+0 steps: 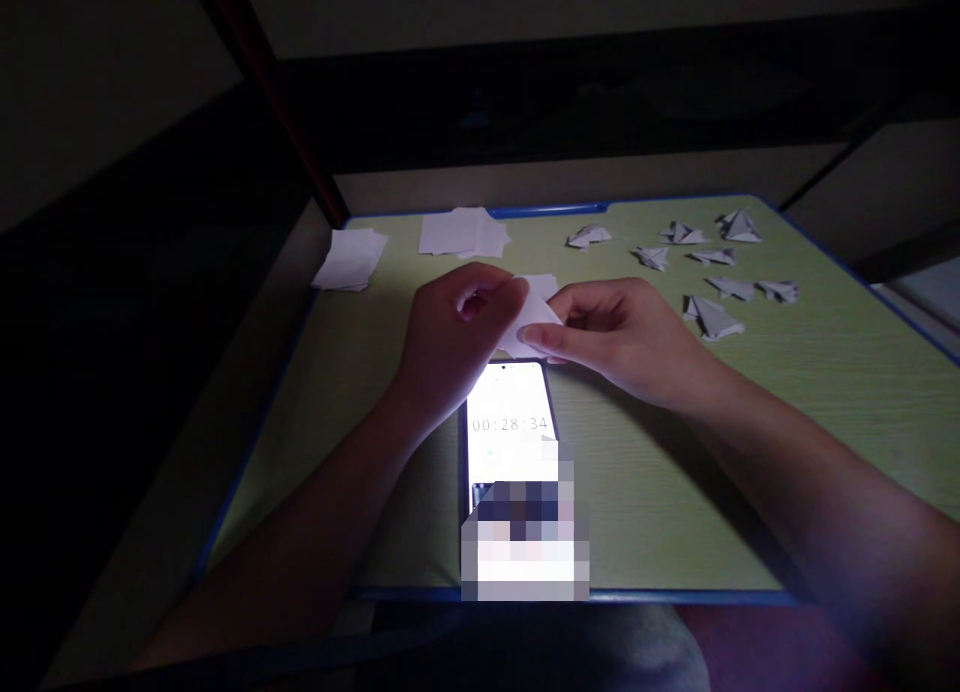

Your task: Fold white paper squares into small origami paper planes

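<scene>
Between my hands is a small sheet of white paper [534, 317], partly folded over. My left hand [457, 327] pinches its upper left part with thumb and fingers. With the thumb on top, my right hand [619, 332] grips the lower right corner; the fingers behind are partly hidden. Just below the paper lies a lit smartphone [512, 412] showing a timer at 00:28:34; its lower part is blurred out. Several folded paper figures [712, 317] sit to the right, beyond my right hand.
A stack of white paper sheets [349, 259] lies at the far left corner of the green table [637, 512]. Another loose paper pile [461, 234] is at the back edge. The table has a blue rim, and the surroundings are dark.
</scene>
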The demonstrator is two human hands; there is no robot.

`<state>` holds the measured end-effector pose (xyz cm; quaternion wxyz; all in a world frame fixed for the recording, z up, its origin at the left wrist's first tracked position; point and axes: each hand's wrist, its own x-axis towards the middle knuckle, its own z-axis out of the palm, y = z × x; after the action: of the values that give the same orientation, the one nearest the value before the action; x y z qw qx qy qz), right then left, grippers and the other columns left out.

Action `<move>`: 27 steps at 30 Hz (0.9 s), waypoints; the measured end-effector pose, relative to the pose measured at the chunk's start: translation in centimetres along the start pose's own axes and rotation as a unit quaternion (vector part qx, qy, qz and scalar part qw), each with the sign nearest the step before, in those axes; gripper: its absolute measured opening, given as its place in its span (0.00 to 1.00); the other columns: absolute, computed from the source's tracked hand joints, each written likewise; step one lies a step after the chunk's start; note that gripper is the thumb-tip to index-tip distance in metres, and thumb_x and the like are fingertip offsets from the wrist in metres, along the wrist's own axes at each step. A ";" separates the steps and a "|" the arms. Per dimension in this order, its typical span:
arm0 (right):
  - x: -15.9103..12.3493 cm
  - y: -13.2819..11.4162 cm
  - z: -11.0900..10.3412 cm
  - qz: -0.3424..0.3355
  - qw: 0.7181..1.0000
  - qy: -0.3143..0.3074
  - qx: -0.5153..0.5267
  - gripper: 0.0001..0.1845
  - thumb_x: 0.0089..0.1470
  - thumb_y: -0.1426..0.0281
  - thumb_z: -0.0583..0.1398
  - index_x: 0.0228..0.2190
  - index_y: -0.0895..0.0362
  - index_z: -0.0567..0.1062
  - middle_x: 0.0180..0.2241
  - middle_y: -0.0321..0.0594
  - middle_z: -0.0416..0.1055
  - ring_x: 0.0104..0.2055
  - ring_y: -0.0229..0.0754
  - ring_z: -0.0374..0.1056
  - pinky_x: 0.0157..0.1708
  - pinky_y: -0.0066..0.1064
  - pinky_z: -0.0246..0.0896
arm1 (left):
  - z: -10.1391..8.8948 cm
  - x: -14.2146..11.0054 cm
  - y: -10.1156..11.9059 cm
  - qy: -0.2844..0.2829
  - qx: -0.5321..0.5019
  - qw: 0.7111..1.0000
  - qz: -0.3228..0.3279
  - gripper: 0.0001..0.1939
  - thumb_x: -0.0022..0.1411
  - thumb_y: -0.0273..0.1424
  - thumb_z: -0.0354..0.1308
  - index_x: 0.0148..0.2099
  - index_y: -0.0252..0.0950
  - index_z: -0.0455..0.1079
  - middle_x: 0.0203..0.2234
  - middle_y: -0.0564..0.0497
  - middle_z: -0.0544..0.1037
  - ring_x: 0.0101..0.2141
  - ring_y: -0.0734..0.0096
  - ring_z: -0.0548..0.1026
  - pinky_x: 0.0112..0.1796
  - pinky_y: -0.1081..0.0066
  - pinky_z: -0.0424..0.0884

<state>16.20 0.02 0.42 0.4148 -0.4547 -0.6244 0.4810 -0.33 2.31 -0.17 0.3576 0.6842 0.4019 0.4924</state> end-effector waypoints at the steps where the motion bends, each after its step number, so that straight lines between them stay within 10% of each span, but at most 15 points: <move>1: 0.0 0.0 0.0 0.001 1.000 -0.001 -0.001 0.11 0.46 0.63 0.69 0.21 0.56 0.76 0.19 0.34 0.71 0.20 0.32 0.61 0.18 0.26 0.51 | 0.0 0.0 0.0 0.001 0.005 1.000 0.001 0.08 0.61 0.30 0.57 0.28 0.36 0.68 0.22 0.55 0.74 0.24 0.77 0.73 0.23 0.78 0.68; 27: 0.1 -0.1 -0.4 -0.002 1.000 -0.008 -0.013 0.12 0.47 0.60 0.68 0.24 0.55 0.75 0.24 0.35 0.72 0.26 0.36 0.66 0.24 0.29 0.58 | -0.1 0.1 0.1 0.041 0.019 0.999 0.025 0.07 0.59 0.29 0.59 0.28 0.36 0.71 0.25 0.54 0.79 0.28 0.75 0.76 0.30 0.75 0.72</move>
<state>16.55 0.20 0.62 0.4045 -0.4552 -0.6347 0.4758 -0.41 2.39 0.04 0.3157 0.6799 0.4083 0.5210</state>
